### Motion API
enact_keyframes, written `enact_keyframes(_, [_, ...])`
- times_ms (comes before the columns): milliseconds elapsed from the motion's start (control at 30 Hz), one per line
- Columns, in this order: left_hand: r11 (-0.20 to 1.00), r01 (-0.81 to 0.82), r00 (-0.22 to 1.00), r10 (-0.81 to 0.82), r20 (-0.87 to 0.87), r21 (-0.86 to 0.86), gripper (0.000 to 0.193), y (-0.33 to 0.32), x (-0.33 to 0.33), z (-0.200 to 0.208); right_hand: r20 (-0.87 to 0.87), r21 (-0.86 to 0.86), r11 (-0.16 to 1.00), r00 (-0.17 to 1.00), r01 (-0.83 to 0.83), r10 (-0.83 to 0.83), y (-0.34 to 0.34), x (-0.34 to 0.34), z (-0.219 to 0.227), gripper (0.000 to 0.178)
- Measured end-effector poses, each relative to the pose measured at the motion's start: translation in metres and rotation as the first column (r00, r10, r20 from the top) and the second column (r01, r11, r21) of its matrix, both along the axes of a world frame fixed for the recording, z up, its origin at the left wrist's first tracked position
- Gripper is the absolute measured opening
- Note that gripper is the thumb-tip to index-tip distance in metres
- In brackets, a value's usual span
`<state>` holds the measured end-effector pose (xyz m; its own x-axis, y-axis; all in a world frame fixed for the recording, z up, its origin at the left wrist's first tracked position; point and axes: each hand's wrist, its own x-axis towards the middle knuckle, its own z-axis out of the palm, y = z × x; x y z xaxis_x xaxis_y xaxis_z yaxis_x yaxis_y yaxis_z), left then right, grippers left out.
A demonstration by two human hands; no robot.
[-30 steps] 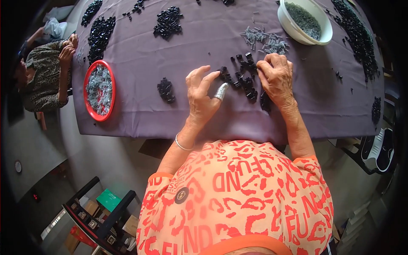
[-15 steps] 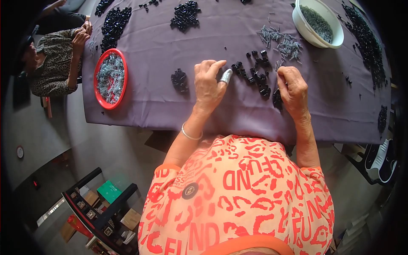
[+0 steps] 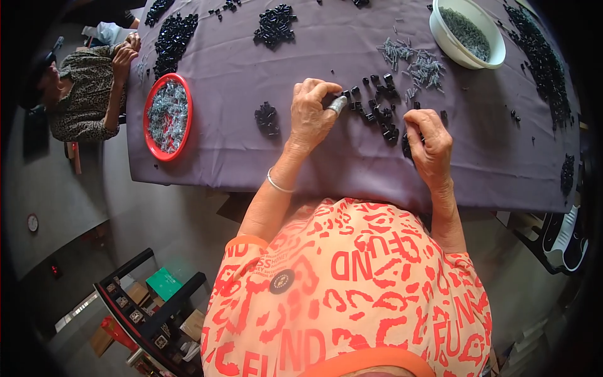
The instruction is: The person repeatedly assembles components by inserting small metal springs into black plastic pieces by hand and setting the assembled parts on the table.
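Left of the black cluster (image 3: 382, 116), the left hand (image 3: 312, 114) curls about a dark piece (image 3: 328, 99), whether clamped I cannot tell; right of the cluster, the right hand (image 3: 431, 146) bends, its hold hidden. Light pinches should serve.

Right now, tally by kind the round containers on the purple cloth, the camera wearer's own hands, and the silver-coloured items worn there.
Red round tray: 1
White round bowl: 1
Hands, left hand and right hand: 2
Silver-coloured wrist bangle: 1
Silver-coloured finger covering: 1
Total: 6
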<state>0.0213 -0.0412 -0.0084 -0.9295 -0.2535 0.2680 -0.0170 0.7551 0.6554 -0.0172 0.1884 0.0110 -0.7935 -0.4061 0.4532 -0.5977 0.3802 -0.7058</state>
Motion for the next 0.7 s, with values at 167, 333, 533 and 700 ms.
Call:
enact_keyframes(167, [0.996, -0.078, 0.995, 0.081, -0.052, 0.052, 0.017, -0.021, 0.021, -0.002, 0.027, -0.005, 1.0, 1.0, 0.017, -0.017, 0.009, 0.003, 0.0, 0.016])
enact_keyframes(333, [0.994, -0.082, 0.997, 0.082, 0.008, -0.073, 0.018, -0.018, 0.026, 0.004, 0.032, -0.01, 1.0, 0.999, 0.008, -0.008, 0.006, 0.011, 0.001, 0.017])
enact_keyframes(533, [0.995, -0.049, 0.999, 0.047, -0.024, -0.084, 0.016, -0.004, 0.009, -0.007, 0.027, -0.05, 0.998, 0.999, -0.033, 0.034, -0.006, 0.016, 0.005, 0.019])
enact_keyframes(700, [0.996, -0.029, 0.994, 0.02, -0.104, -0.083, 0.014, -0.002, 0.005, -0.01, 0.039, -0.046, 0.998, 0.998, -0.049, 0.051, -0.006, 0.015, 0.003, 0.018])
